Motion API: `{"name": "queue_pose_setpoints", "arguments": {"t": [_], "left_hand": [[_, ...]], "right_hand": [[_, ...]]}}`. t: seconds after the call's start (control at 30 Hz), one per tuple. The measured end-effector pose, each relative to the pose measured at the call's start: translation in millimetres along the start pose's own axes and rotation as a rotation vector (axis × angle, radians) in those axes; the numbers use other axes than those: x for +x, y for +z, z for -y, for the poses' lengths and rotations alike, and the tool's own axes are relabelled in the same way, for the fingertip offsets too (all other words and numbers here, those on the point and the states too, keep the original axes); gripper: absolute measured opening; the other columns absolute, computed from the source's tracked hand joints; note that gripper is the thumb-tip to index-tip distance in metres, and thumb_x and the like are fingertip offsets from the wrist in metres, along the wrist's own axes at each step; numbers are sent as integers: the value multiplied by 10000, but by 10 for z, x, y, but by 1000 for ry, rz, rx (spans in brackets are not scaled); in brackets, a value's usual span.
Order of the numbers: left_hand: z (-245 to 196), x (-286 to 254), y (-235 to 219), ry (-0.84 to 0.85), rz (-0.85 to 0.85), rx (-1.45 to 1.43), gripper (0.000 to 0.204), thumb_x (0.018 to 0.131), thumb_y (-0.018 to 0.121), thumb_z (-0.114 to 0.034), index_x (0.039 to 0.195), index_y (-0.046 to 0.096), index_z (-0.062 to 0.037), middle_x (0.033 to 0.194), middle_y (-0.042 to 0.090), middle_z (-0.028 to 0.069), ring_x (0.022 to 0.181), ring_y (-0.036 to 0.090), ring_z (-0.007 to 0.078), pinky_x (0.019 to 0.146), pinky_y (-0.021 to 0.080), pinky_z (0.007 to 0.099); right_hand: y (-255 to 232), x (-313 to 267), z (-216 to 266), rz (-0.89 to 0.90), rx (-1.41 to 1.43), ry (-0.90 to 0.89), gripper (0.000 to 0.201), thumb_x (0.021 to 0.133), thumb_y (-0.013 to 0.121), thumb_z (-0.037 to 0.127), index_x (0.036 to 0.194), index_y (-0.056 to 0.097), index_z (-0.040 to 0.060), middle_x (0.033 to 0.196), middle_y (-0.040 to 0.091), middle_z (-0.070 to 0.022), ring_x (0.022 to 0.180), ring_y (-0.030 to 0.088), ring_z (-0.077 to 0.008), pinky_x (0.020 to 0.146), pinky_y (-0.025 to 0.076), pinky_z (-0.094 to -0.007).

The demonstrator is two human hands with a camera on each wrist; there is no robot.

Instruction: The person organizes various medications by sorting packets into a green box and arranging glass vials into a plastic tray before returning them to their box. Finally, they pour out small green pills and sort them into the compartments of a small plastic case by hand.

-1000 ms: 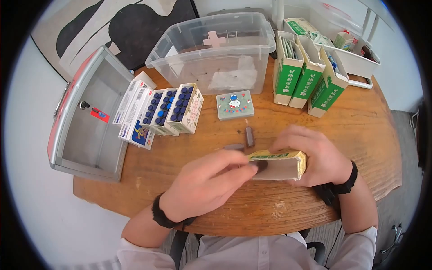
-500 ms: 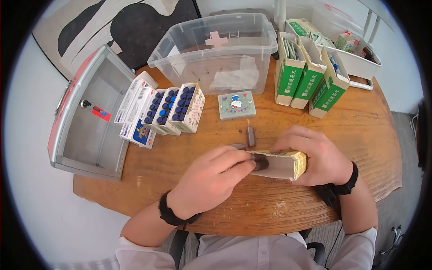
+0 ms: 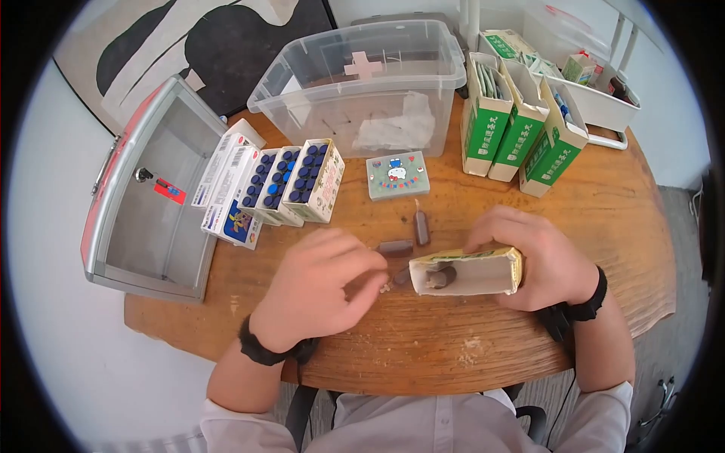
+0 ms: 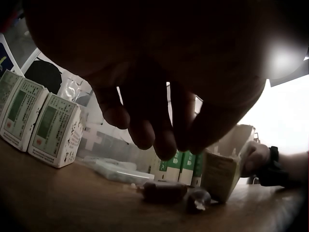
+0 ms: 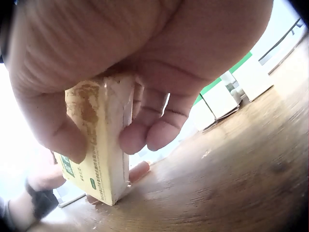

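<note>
My right hand [image 3: 540, 257] grips a small yellow cardboard box [image 5: 101, 154] by its end, thumb on one side and fingers on the other. The box is tipped so its open top faces me, and one brown plastic ampoule [image 3: 442, 278] stands inside at the left end. Just left of the box is my left hand [image 3: 313, 283], fingers loosely bent and holding nothing. In the left wrist view its fingertips hang over a brown ampoule [image 4: 164, 192] and another seen end-on [image 4: 198, 199]. A third loose ampoule [image 3: 421, 228] lies behind the box.
A cartoon-printed plastic case [image 3: 397, 177] lies farther back, before a clear bin [image 3: 302, 124]. Boxes of blue-capped vials [image 3: 321, 192] stand left, beside a silver-framed case [image 3: 147, 226]. Several green-and-white boxes [image 3: 483, 140] and a white tray [image 3: 604, 113] are at right.
My left hand has let go of an ampoule inside the box and drawn back left, over the loose ampoules. The right hand keeps its grip on the box, whose opening now shows more.
</note>
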State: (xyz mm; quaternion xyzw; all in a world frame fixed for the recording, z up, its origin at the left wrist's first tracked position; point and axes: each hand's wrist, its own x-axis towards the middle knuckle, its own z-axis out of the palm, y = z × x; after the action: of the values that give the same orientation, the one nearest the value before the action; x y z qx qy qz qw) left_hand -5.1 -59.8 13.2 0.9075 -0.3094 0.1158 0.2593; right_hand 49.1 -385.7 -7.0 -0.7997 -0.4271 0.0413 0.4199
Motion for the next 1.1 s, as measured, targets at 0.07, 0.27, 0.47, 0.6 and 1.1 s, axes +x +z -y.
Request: {"name": "queue_pose_setpoints", "arguments": {"t": [0.07,0.27,0.47,0.6,1.1], "left_hand": [[-28,0,76,-47,109,6,137,868,834,-31,1000,802,-51,946,776,87,888,736,299,795,604,404],[58,-28,281,11,138,-59,142,868,862,-68,1001,809,-64,941,776,105,894,745,308,788,606,401],[124,-53,-196,3,-174,-210,191,812,867,49,972,841,-52,973,839,92,854,785,229,739,609,333],[-143,8,36,276,-181,-29,293,753,903,43,1009,853,-90,1031,840,49,823,762,221,716,606,321],[205,40,271,-84,4,-20,216,868,834,-10,1080,822,-49,993,816,95,926,751,330,844,604,396]], "right_hand": [[-6,0,7,10,-1,14,528,683,839,60,1199,727,67,1166,715,-117,1103,716,-365,957,597,-425],[24,6,23,-19,10,2,488,676,858,39,1157,772,38,1104,732,-133,1040,732,-347,906,593,-410],[13,-21,19,11,4,1,546,706,878,105,1233,739,86,1182,704,-116,1086,720,-361,931,606,-421],[32,-4,53,0,-29,-11,548,712,888,107,1239,738,98,1180,703,-108,1075,723,-360,912,611,-425],[51,-17,76,2,-76,-29,509,757,898,108,1241,740,121,1199,697,-94,1054,725,-365,875,619,-444]]}}
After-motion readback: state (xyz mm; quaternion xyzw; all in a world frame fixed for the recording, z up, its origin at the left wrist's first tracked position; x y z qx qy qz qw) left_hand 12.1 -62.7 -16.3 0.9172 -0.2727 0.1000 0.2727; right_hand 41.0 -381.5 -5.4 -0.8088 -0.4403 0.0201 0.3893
